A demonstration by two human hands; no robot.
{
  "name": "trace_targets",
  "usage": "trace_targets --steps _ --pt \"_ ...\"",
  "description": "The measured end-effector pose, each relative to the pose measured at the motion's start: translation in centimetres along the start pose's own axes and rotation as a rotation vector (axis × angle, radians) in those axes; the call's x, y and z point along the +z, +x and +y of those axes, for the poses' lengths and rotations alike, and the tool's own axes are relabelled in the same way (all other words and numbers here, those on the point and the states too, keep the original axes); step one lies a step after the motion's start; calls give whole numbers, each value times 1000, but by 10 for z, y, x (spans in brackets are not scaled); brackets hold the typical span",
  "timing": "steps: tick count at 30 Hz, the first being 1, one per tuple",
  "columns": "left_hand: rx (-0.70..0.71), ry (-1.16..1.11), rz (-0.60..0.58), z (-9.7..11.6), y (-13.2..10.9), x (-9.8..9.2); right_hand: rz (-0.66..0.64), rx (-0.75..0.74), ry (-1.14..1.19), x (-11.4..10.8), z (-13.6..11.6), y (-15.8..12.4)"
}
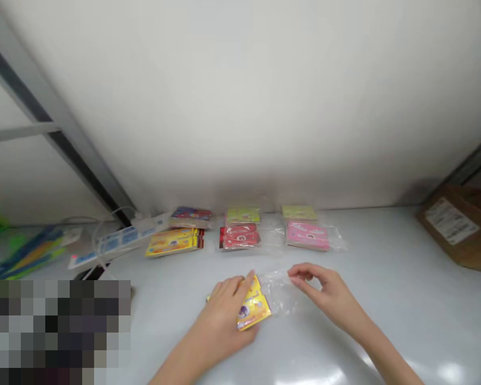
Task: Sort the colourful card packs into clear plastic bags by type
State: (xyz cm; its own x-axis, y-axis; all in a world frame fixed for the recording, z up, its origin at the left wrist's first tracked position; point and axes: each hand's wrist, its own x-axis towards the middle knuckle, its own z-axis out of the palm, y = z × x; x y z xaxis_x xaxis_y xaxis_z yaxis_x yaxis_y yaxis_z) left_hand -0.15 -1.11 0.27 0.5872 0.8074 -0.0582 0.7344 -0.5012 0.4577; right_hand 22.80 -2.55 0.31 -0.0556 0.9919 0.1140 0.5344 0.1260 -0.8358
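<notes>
Head view, lower centre: the left hand (223, 309) clasps a yellow packet (256, 308) over the worktop (388, 267) while the right hand (325, 286) seemingly pinches its clear sleeve (279, 295); the packet looks light and stiffish, best held by its edges, the film soft and probably slippery.

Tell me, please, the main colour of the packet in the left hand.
Yellow; the packet shows best in the head view.

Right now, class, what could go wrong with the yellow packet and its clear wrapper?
The clear plastic wrapper looks thin; the right hand, pinching its edge, might tear it. The yellow packet sits slanted in the left hand and could slip if the wrapper is tugged.
</notes>
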Motion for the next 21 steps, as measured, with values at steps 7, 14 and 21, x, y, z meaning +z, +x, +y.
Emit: trace_targets --steps 7,14,21 --pt "6 7 -7 2 -1 -1 -42 11 12 -2 6 -4" --pt "-2 10 -24 1 0 -1 108 138 -142 -33 40 -14" --pt "8 14 -11 0 -1 0 116 155 -296 -41 80 -17"
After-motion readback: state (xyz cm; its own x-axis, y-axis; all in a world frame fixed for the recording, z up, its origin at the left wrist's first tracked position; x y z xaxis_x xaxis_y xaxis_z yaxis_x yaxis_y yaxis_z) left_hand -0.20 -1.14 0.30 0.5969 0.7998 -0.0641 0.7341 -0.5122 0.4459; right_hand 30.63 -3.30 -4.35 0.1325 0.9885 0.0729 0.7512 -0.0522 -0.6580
